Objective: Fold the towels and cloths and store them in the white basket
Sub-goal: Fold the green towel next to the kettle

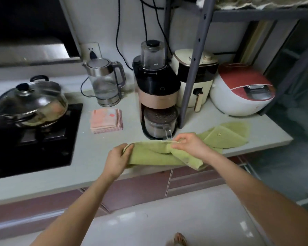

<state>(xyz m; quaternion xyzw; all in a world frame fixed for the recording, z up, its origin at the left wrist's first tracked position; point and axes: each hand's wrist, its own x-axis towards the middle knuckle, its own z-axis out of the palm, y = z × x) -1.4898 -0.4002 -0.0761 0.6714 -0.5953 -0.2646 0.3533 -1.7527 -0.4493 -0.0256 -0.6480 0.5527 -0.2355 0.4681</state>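
Bare forearms, no visible sleeves

The left hand (118, 158) is covering the near-left end of the green towel (155, 154), its fingertips lying hidden under the fold. The towel is masking the counter edge (89, 176) beneath it. Left of the towel, the pot (31, 102) is blurring. The picture's bottom edge is cutting off both forearms.
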